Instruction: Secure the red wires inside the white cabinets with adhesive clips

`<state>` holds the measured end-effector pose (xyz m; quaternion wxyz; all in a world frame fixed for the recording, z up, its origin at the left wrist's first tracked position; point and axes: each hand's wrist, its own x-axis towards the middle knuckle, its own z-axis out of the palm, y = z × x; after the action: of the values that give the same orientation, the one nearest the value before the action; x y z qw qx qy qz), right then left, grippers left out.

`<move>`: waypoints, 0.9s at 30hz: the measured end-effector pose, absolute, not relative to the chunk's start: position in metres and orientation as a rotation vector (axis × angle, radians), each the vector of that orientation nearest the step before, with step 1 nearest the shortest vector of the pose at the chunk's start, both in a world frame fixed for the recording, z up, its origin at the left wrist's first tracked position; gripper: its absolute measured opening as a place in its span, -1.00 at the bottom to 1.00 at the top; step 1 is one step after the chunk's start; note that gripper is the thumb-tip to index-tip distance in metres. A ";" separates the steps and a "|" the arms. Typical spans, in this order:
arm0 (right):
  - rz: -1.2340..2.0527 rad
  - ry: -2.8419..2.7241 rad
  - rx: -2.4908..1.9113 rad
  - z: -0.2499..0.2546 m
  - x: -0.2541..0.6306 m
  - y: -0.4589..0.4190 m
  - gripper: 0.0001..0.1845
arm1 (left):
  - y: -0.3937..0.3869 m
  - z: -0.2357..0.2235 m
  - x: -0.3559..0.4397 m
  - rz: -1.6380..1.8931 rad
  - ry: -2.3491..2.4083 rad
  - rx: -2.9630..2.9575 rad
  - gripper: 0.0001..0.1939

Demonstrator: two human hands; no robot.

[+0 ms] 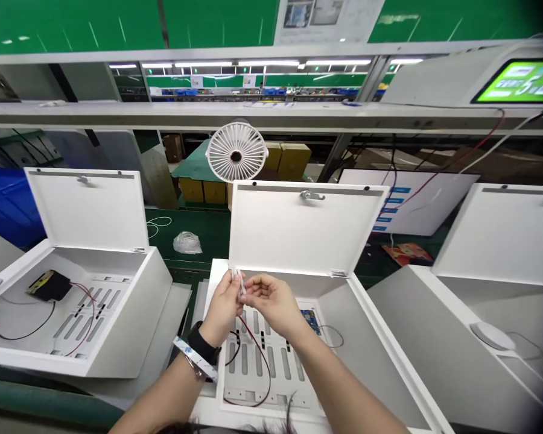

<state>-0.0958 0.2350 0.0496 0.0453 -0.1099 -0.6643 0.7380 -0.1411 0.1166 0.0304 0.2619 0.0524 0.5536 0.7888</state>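
Observation:
Over the middle white metal box (366, 343), whose lid (298, 235) stands raised, my two hands meet near the left hinge. The fingers of my left hand (225, 306) are closed on a small whitish strip-like piece (239, 282); its exact kind I cannot make out. From the other side, my right hand (271, 301) pinches the same piece, with its remaining fingers curled. Below my hands, a red wire (265, 355) and a black wire (238, 349) run across the slotted floor of the box. A blue circuit board (311, 319) shows partly behind my right forearm.
A similar open box (117, 337) on the left holds a black block (49, 286) with wires. Another box (416, 343) stands at right, a round white disc (492, 336) on its edge. Behind are a white fan (236, 152), a plastic bag (187, 243) and a device with a green screen (520, 81).

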 end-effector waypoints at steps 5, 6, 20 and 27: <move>2.197 -2.015 -0.434 0.045 -0.096 0.239 -0.69 | 0.128 0.022 -0.139 2.211 1.527 0.164 -0.43; 2.184 -2.042 -0.438 0.044 -0.096 0.237 -0.70 | 0.128 0.021 -0.139 2.217 1.532 0.164 -0.42; 2.145 -2.108 -0.390 0.033 -0.097 0.226 -0.72 | 0.124 0.006 -0.143 2.216 1.751 0.189 -0.66; 1.863 -2.188 -0.221 0.028 -0.098 0.221 -0.81 | 0.122 0.003 -0.143 2.284 1.884 0.173 -0.72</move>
<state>-0.0977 0.2210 0.0276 0.1293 -0.0761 -0.7529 0.6408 -0.1429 0.1222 0.0032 0.0879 0.0581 0.6329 0.7670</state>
